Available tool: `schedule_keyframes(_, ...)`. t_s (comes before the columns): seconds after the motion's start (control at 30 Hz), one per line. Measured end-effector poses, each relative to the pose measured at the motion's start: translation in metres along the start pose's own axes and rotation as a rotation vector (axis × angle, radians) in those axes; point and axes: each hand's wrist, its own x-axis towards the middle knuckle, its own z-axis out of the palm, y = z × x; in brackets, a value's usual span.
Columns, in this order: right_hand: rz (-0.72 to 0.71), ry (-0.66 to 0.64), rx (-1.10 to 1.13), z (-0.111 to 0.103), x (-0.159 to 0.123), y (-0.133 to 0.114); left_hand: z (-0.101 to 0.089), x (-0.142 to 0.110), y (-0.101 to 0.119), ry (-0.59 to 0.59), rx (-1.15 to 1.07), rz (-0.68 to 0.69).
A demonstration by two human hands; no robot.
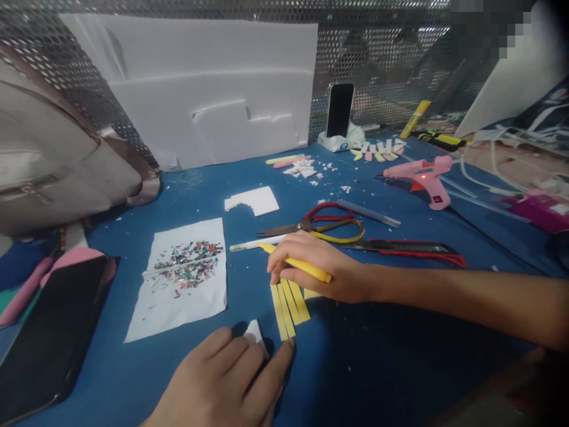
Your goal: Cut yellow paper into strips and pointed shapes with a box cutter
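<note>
My right hand (322, 264) is closed round a yellow marker pen (306, 268), its tip pointing left. The fingertips of that hand touch the far ends of several narrow yellow strips (288, 308) lying side by side on the blue table. At their near end, my left hand (222, 379) presses a stretched forefinger against one strip. Its other fingers are curled, and what they may hold is hidden. A white scrap (255, 332) shows just behind those knuckles. Part of another yellow piece (311, 293) peeks out beneath my right hand.
Scissors (306, 227), a white pen (255, 243) and a cutter knife (409, 248) lie beyond my right hand. Glitter bits cover a paper sheet (208, 308) at left. A pink glue gun (422, 176), its light glowing, lies right. A dark phone (48, 338) lies front left.
</note>
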Motion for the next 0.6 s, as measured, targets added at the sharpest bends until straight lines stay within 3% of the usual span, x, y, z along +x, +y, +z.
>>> schedule_keyframes(0.37,-0.086,-0.038,0.019,-0.0022,-0.0005,-0.0021,0.0013,-0.0044,0.0027,0.022,0.017,-0.013)
schedule_keyframes(0.6,-0.085,0.178,0.096,0.0001,-0.0073,0.0006,-0.0007,-0.0014,0.0028,0.035,0.009,-0.019)
